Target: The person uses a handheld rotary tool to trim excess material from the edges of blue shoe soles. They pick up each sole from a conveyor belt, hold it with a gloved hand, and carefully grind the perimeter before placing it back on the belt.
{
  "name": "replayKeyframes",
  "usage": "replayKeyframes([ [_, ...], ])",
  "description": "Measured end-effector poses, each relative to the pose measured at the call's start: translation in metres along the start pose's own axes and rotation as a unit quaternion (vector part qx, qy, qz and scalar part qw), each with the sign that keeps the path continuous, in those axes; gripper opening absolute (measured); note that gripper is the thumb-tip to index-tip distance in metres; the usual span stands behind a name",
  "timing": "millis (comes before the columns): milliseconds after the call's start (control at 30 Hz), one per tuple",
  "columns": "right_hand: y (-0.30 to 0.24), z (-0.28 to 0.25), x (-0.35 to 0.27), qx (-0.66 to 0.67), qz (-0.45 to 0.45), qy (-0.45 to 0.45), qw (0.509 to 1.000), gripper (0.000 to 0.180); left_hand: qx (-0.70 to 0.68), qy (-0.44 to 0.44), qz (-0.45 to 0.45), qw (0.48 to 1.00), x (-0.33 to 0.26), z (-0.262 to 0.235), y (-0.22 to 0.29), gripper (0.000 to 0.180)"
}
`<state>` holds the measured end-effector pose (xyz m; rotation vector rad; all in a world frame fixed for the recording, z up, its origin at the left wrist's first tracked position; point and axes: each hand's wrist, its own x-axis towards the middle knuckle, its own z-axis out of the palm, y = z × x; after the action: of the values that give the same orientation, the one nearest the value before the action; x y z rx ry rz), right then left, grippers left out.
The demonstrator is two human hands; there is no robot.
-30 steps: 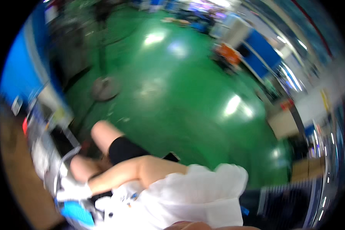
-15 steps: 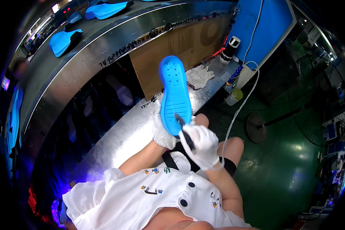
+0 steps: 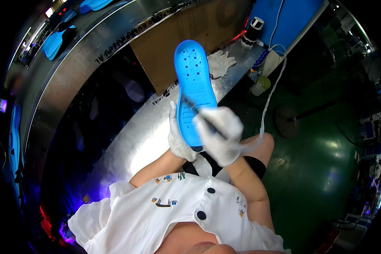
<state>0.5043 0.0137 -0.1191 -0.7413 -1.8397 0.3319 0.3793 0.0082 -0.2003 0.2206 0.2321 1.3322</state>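
Upright in front of me stands a bright blue shoe sole [image 3: 193, 80], with small holes in its upper part and ridges lower down. My left hand [image 3: 175, 133], in a white glove, grips its lower left edge from behind; most of those fingers are hidden. My right hand [image 3: 221, 133], also gloved and blurred by motion, is closed on a dark pen-shaped tool [image 3: 189, 103]. The tool's tip lies over the left edge of the sole's middle; whether it touches is unclear. A dark patch shows at the sole's bottom end.
A metal ledge [image 3: 135, 131] runs beneath my hands, bearing a spare glove [image 3: 221, 63] and a black-and-white cylinder [image 3: 253, 31]. A white hose [image 3: 264, 112] hangs down to my right hand. More blue soles [image 3: 54, 43] lie on the conveyor [image 3: 72, 78]. A cardboard sheet [image 3: 156, 51] stands behind.
The tool's tip has moved from the sole's lower ridges up and left to its middle edge. The sole sits slightly higher in view, turned more face-on. My view has shifted slightly.
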Motion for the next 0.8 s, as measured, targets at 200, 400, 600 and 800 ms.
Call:
replayKeyframes([
  [200,-0.009,0.003,0.007,0.217,0.279,0.070,0.933,0.009,-0.151,-0.098,-0.090,0.980,0.005,-0.009,0.014,0.097],
  [400,-0.025,0.012,-0.023,0.014,0.015,-0.031,0.999,0.011,-0.120,-0.023,-0.073,0.990,0.002,0.017,0.020,0.093],
  [600,-0.017,0.020,-0.027,0.035,0.002,-0.002,0.999,0.013,-0.041,-0.107,-0.044,0.992,0.007,0.014,0.030,0.094],
  [800,-0.004,0.012,-0.019,0.119,0.191,0.047,0.973,0.010,-0.005,-0.073,-0.052,0.996,0.017,0.003,0.046,0.090],
])
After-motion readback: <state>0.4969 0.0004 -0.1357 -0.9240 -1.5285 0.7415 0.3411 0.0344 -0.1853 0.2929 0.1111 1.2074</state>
